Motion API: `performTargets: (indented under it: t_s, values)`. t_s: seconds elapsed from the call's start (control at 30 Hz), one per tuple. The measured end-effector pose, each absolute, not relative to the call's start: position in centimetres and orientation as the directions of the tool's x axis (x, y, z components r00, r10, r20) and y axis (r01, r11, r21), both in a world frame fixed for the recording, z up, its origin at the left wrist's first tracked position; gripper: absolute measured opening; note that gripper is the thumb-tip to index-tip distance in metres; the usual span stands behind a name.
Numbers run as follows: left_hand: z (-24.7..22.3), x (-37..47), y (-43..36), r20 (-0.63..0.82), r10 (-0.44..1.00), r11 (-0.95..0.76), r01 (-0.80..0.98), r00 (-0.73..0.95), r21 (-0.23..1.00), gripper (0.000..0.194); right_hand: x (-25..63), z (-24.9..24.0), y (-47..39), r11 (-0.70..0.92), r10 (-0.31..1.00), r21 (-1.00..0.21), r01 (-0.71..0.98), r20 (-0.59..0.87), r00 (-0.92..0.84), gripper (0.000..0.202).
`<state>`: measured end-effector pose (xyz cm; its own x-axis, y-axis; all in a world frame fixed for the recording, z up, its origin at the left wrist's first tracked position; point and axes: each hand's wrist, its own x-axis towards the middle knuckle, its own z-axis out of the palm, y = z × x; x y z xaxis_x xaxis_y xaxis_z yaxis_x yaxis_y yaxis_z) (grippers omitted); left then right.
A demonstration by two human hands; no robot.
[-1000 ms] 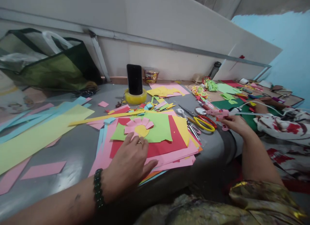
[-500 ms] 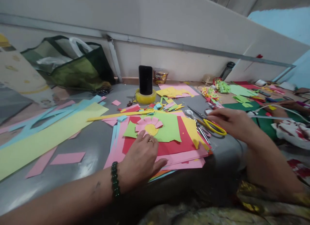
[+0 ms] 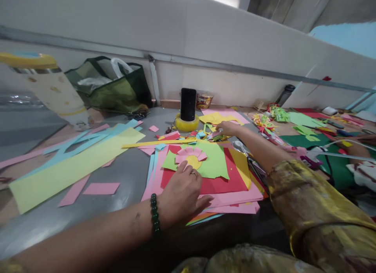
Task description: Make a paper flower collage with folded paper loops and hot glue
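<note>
My left hand [image 3: 184, 188] lies on the paper flower, fingers down on it and thumb stretched apart. The flower has pink petals [image 3: 190, 153] around a yellow round centre [image 3: 194, 162]. Beneath it is a light green sheet [image 3: 216, 161], on top of a red sheet [image 3: 213, 185] and a stack of pink paper [image 3: 237, 199]. My right hand [image 3: 229, 129] is over the heap of cut paper scraps [image 3: 202, 134] behind the stack. Its fingers are bent together among the scraps, and whatever they hold is hidden. Partly behind my right forearm lie scissors [image 3: 254, 163].
A phone [image 3: 188, 104] stands in a yellow tape roll [image 3: 187, 125] beside a noodle cup [image 3: 204, 100]. Long paper strips [image 3: 79, 163], a tumbler [image 3: 54, 89] and a green bag [image 3: 117, 89] are at the left. Another person's arm [image 3: 357, 151] shows at the far right.
My right hand has moved left and away from me, from the yellow-handled scissors to the scraps. My left hand stays on the flower. The view has shifted slightly left.
</note>
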<state>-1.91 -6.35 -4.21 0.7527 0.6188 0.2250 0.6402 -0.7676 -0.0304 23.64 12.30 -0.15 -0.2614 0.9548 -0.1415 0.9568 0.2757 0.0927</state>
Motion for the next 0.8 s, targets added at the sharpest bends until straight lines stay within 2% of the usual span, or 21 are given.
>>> performTargets:
  t_s: [0.13, 0.33, 0.5, 0.63, 0.7, 0.8]
  values:
    - [-4.4, -2.0, -6.4, 0.255, 0.611, -0.772, 0.635, 0.749, -0.013, 0.054, 24.4, -0.9, 12.7, 0.202, 0.961, 0.027, 0.979, -0.198, -0.192, 0.018]
    - [-4.2, -2.1, -6.4, 0.279, 0.618, -0.769, 0.639, 0.735, 0.021, 0.05, 25.3, -1.1, 11.7, 0.183, 0.961, -0.088, 0.979, -0.196, -0.197, 0.035]
    - [-4.0, -2.0, -6.5, 0.273, 0.627, -0.763, 0.646, 0.729, 0.028, 0.049, 26.3, 2.1, 11.4, 0.166, 0.985, -0.204, 0.965, -0.016, -0.173, 0.014]
    - [-3.8, -2.0, -6.3, 0.257, 0.643, -0.754, 0.654, 0.721, 0.054, 0.046, 26.5, 5.8, 11.0, 0.182, 0.973, -0.33, 0.926, 0.199, -0.121, 0.009]
    - [-3.5, -2.3, -5.7, 0.275, 0.649, -0.756, 0.643, 0.709, 0.125, 0.041, 26.2, 7.2, 10.1, 0.212, 0.949, -0.368, 0.905, 0.299, -0.101, 0.019]
    - [-2.6, -3.0, -4.0, 0.418, 0.699, -0.715, 0.58, 0.58, 0.389, 0.032, 25.0, 8.2, 7.7, 0.342, 0.898, -0.454, 0.823, 0.416, -0.143, 0.025]
